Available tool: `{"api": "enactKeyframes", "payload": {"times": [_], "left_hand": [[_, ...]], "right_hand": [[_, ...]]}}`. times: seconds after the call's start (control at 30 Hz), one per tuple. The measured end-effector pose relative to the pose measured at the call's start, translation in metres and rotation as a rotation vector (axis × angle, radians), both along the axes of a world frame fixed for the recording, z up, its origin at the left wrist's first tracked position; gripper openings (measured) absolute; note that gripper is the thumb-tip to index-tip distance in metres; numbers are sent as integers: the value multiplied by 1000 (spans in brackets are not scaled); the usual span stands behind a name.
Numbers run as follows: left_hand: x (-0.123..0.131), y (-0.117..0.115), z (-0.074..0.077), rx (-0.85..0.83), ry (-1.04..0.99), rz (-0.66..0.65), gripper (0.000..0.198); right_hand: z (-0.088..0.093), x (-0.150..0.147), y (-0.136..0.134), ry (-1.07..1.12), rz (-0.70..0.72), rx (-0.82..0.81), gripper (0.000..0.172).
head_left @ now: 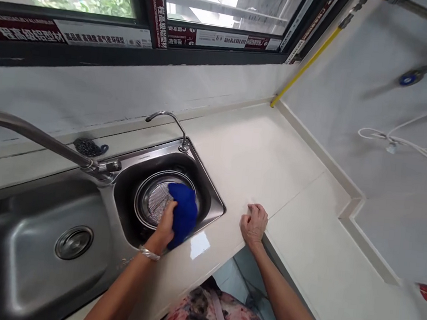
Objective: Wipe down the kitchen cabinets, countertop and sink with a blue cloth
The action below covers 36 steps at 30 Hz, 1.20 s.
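Note:
My left hand (pixel 167 224), with a silver bracelet at its wrist, grips a dark blue cloth (pixel 185 213) over the right sink bowl. Under the cloth sits a round metal basin (pixel 140 200) with a perforated, strainer-like bottom; the cloth covers its right part. On the pale countertop to the right of the sink rests my right hand (pixel 254 225), its fingers curled in and closed near the counter's inner corner. Whether anything is inside those fingers is hidden.
Left of the basin is a second sink bowl (pixel 35 258) with a drain strainer (pixel 74 242). A large faucet (pixel 40 136) and a thin curved tap (pixel 170 117) rise behind. A dark scouring pad (pixel 87 146) lies by the wall. A yellow pipe (pixel 307 65) runs up the corner.

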State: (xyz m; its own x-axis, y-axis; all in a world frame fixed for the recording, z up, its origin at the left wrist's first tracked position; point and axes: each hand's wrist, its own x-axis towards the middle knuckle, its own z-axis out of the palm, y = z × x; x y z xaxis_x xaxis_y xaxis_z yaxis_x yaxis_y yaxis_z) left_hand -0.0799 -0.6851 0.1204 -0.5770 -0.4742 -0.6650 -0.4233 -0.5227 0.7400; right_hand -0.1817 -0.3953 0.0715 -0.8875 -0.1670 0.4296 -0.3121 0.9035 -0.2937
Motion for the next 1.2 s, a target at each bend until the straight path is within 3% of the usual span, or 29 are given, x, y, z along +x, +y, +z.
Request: {"api": "enactKeyframes", "payload": {"times": [0.17, 0.3, 0.4, 0.5, 0.63, 0.8, 1.0, 1.2], "left_hand": [[-25, 40, -11, -155, 28, -375, 46], [-39, 36, -16, -274, 86, -702, 53], [-53, 27, -19, -322, 168, -938, 40], [-67, 31, -20, -426, 176, -1061, 29], [-75, 51, -21, -620, 89, -1042, 26], [-72, 64, -25, -772, 126, -980, 21], [-78, 60, -37, -907, 96, -823, 19], [-109, 39, -39, -948, 13, -667, 13]], "right_hand": [[2, -2, 0, -1, -3, 16, 40], [2, -3, 2, -1, 8, 35, 41], [3, -4, 3, 14, 20, 55, 41], [5, -3, 3, 17, 27, 59, 42], [8, -2, 0, 3, 11, 60, 43], [11, -1, -1, -22, -3, 68, 45], [11, 0, -2, -20, -8, 72, 45], [13, 0, -2, -39, -27, 72, 43]]}}
